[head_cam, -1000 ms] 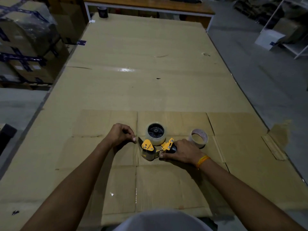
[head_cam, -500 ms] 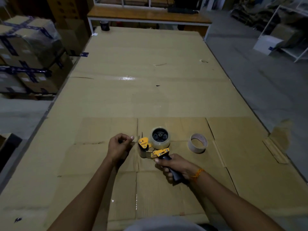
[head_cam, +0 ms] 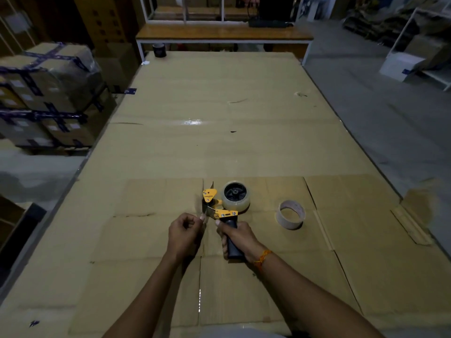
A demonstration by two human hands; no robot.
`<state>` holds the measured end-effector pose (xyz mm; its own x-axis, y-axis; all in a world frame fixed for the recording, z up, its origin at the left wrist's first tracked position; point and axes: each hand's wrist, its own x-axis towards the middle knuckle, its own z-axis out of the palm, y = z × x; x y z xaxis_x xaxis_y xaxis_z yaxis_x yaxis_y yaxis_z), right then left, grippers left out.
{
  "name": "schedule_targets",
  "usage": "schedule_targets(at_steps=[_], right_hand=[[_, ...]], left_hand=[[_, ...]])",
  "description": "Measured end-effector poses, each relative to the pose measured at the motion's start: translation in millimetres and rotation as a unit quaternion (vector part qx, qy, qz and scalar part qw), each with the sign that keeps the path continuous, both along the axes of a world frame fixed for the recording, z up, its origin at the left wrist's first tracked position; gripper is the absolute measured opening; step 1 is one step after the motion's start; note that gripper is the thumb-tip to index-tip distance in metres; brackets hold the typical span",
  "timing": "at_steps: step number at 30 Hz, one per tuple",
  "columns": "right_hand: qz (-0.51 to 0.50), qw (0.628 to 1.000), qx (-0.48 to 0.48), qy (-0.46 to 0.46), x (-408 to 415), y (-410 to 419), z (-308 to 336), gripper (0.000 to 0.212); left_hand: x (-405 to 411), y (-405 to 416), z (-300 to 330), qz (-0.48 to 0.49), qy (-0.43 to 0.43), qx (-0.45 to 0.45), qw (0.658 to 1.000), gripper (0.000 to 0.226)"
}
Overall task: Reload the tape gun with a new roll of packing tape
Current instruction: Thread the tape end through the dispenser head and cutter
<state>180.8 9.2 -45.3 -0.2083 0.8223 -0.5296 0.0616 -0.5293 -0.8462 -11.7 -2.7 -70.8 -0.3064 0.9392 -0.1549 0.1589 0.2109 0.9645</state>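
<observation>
Right hand (head_cam: pixel 240 236) is wrapped tight around the black handle of the yellow tape gun (head_cam: pixel 220 211), holding it just above the flattened cardboard sheet (head_cam: pixel 353 240), nose pointing away from the person and to the left. The clear roll of packing tape (head_cam: pixel 236 195) sits on the gun's black hub, on the far side of the handle. Left hand (head_cam: pixel 185 231) is right beside the gun's nose, on the near-left side, fingers curled in with thumb and forefinger pinched together at the metal plate; whether a tape end is caught between them, I cannot tell, it is too small and dim. To the right of the gun, lying flat on the cardboard and clear of it, rests a nearly spent tape core (head_cam: pixel 290 214). An orange thread band (head_cam: pixel 262 258) circles the right wrist, just behind the gun's handle. Far beyond the gun, at the table's back-left corner, stands a dark roll (head_cam: pixel 159 50).
</observation>
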Motion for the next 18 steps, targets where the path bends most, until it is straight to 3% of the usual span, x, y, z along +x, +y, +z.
schedule_targets(at_steps=[3,7,18], right_hand=[[0.004,1.000,0.005,-0.014,-1.1,1.0,2.8,0.039],[0.027,0.998,0.021,-0.052,8.7,0.8,1.6,0.040],[0.056,0.995,0.027,-0.078,25.3,-4.4,2.7,0.041]], left_hand=[[6.9,1.7,2.7,0.034,-0.103,-0.002,0.994,0.022],[5.7,9.5,11.1,0.079,-0.161,0.005,0.984,0.018],[-20.7,40.6,7.2,0.020,0.025,-0.005,0.999,0.018]])
